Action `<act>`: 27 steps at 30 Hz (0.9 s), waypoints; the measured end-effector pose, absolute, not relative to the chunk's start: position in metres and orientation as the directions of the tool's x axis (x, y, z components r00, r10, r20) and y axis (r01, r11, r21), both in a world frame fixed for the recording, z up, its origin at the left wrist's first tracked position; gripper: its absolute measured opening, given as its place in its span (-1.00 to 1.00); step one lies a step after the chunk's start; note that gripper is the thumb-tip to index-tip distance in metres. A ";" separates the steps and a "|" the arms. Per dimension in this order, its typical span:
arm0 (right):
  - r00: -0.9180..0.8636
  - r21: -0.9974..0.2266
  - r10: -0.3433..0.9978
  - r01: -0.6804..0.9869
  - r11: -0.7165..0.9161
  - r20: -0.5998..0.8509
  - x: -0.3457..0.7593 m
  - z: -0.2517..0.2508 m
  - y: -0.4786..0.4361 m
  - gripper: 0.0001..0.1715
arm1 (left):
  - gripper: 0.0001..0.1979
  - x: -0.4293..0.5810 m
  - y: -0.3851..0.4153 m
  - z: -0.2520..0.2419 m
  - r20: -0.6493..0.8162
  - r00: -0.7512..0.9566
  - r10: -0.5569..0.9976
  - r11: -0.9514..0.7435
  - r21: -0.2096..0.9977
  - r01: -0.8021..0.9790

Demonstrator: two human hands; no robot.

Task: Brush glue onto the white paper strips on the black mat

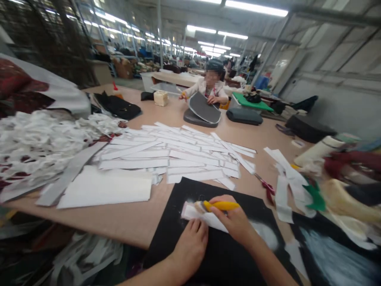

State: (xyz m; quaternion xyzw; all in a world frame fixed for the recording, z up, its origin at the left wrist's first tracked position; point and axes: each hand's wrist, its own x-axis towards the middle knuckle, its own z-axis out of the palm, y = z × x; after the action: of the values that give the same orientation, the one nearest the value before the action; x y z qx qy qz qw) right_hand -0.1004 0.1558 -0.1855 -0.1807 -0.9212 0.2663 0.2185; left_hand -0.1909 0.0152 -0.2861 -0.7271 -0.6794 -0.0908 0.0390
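My right hand (230, 216) grips a paintbrush with a yellow handle (224, 205). The brush's pale bristles (199, 207) touch the top of a white strip (212, 220) near its left end. Along the strip's lower edge, the curled fingertips of my left hand (192, 246) press it down. Beneath both hands lies a black sheet (171, 222), with a whitish smear (264, 234) to the right, partly behind my right wrist. Beyond the sheet, many white strips (193, 159) are spread in overlapping rows.
Dark red-handled scissors (266, 186) lie right of the sheet, beside white pieces (284, 198). A larger white sheet (110, 186) and a heap of white scraps (44, 147) are on the left. Across the table (143, 222), a co-worker (212, 85) handles a grey panel (205, 108).
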 end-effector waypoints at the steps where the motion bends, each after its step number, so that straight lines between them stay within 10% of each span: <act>1: -0.889 -0.579 0.374 0.163 0.799 0.265 -0.121 -0.184 0.151 -0.78 | -0.62 -0.191 0.016 -0.286 0.179 0.063 0.982 -0.077 0.071 0.995; 5: -0.985 -0.457 0.161 0.117 0.882 0.058 -0.177 -0.181 0.149 -0.88 | -0.63 -0.192 0.015 -0.285 0.182 0.090 0.979 -0.105 0.072 0.992; 12: -0.986 -0.216 0.160 0.145 0.966 0.052 -0.190 -0.180 0.152 -0.82 | -0.64 -0.195 0.016 -0.283 0.157 0.112 0.981 -0.130 0.111 0.985; 20: -0.903 -0.251 0.428 0.424 0.870 -0.040 -0.148 -0.181 0.170 -0.74 | -0.67 -0.197 0.018 -0.276 0.118 0.111 0.987 -0.122 0.093 0.988; 27: -0.669 0.020 0.743 0.743 0.669 -0.024 -0.040 -0.170 0.216 -0.73 | -0.71 -0.192 0.028 -0.259 0.076 0.050 0.996 -0.057 0.084 0.995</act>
State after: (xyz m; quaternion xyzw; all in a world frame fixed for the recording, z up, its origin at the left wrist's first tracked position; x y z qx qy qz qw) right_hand -0.0398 0.2163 -0.1697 -0.4068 -0.9134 -0.0041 -0.0151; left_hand -0.1917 0.0284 -0.2586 -0.7247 -0.6867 -0.0567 -0.0042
